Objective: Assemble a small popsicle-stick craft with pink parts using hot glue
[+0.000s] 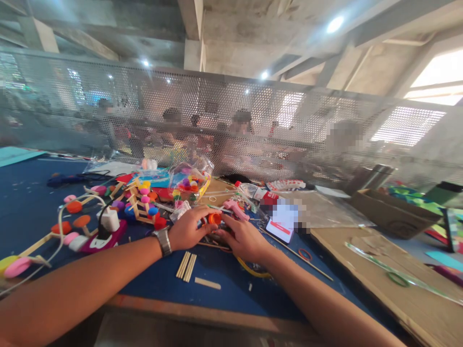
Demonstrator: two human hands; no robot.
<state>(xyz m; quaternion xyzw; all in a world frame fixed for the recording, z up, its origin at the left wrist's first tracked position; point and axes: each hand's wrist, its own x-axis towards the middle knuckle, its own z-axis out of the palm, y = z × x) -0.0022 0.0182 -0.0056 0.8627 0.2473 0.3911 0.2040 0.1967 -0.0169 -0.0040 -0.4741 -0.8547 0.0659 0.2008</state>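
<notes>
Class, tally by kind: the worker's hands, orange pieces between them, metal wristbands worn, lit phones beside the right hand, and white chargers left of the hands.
Hands: 2 (left hand, right hand)
Orange piece: 1
Metal wristband: 1
Lit phone: 1
White charger: 1
Total: 6

The table (144, 284) fills the lower half of the frame, with a mesh screen (152, 86) along its far side and people (242, 137) behind that. At centre, a cap (214, 218) sits between the left hand (191, 224) and right hand (240, 236); just below lie a row of sticks (186, 266) and, right of it, a single stick (208, 283). Left of centre — a power strip (103, 238) with a charger (108, 220) on it. Right of centre — a phone (280, 229), then, toward the right edge, a cardboard sheet (361, 274), with a box (396, 214) beyond it.
</notes>
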